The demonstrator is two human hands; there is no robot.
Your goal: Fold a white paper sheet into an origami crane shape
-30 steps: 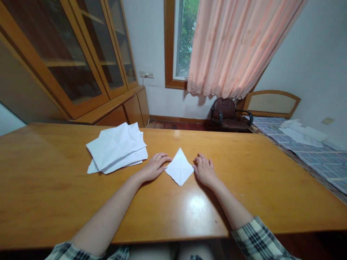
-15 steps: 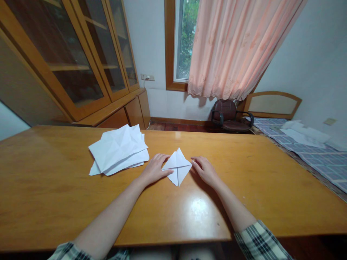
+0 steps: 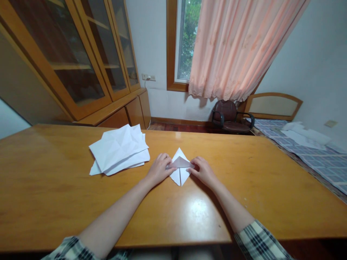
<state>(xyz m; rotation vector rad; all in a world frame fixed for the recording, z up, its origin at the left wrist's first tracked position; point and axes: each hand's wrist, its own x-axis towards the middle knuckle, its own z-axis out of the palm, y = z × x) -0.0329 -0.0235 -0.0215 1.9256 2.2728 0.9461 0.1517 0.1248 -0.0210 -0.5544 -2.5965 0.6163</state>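
A small folded sheet of white paper [image 3: 179,154] lies diamond-shaped on the wooden table, one corner toward me with a slit running up its near half. Across its middle a shaded flap stands partly raised. My left hand [image 3: 160,169] pinches the left end of that flap between thumb and fingers. On the other side my right hand [image 3: 202,170] pinches the right end the same way. The fingertips hide both side corners of the paper.
Left of my hands lies a stack of creased white paper sheets [image 3: 119,150] on the wooden table [image 3: 59,202]. Beyond the table are a glass-fronted cabinet [image 3: 108,95], a brown armchair [image 3: 226,113] and a bed [image 3: 303,144].
My right hand has come in from beside the paper and taken hold of its right side. The upper flap, flat before, is now lifted. My left hand keeps its hold.
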